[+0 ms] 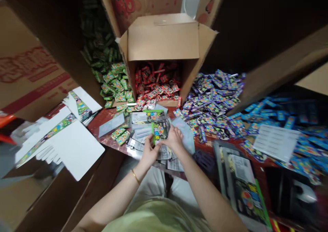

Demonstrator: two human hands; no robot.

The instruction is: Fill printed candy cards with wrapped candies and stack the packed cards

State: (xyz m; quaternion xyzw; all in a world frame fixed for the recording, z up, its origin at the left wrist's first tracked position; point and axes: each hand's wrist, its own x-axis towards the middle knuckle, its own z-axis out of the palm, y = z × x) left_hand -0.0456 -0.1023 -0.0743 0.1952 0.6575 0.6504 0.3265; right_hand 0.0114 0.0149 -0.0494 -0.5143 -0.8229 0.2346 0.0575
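Note:
Near the front edge of the red table, both hands hold one black and green printed packet. My left hand grips its lower left edge between thumb and fingers. On the right side, my right hand has its thumb at the packet's lower edge and its fingers curled by the right edge. More printed packets and cards lie beneath and beside the hands. A pale blue sheet lies just right of my right hand. Two green sachets rest to the left.
An open carton of red sachets stands ahead. Green sachets are heaped left of it, purple ones right, blue ones far right. White cards overhang at left; packaged packets lie at right.

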